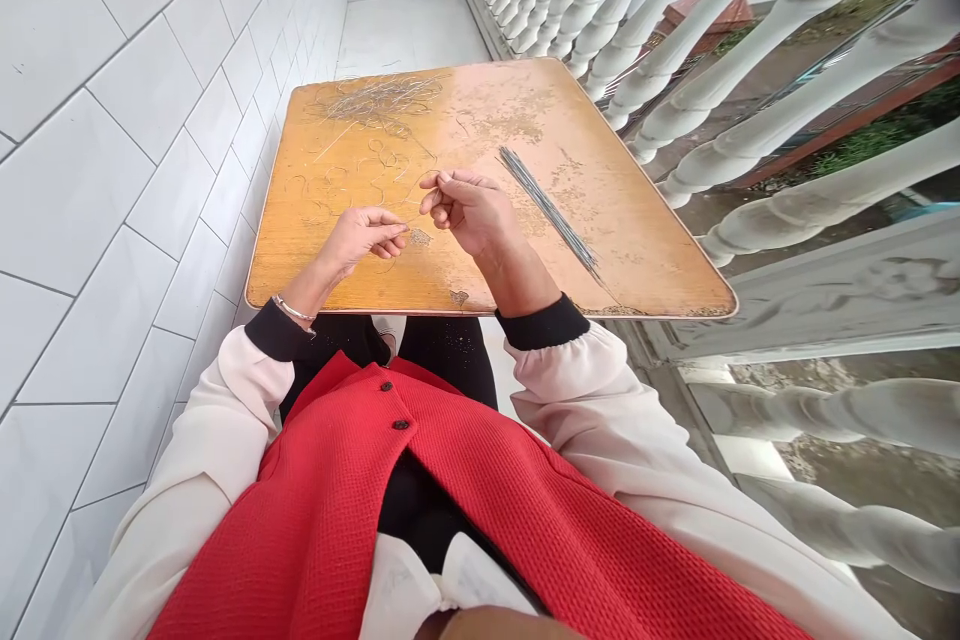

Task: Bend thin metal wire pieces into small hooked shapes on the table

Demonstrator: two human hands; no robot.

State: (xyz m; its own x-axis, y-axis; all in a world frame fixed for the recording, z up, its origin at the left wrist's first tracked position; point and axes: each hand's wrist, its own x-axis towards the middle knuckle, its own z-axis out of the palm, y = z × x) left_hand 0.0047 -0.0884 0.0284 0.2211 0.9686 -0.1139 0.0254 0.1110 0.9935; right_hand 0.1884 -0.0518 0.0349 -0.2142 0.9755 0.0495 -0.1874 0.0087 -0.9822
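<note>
Pinching wire [414,202] — right hand [469,212]; left hand [364,240] curled; rod bundle [549,208], tangled heap [382,102] on tabletop [637,260]

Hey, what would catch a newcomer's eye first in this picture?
The red knit vest fills the bottom of the view. Above it, the left hand and right hand meet near the middle of a worn orange wooden tabletop, with a tangled pile of wire at the far side and a bundle of straight wires to the right. White balusters line the right side.

Silver wires [547,210] on mottled orange tabletop [300,260]
</note>
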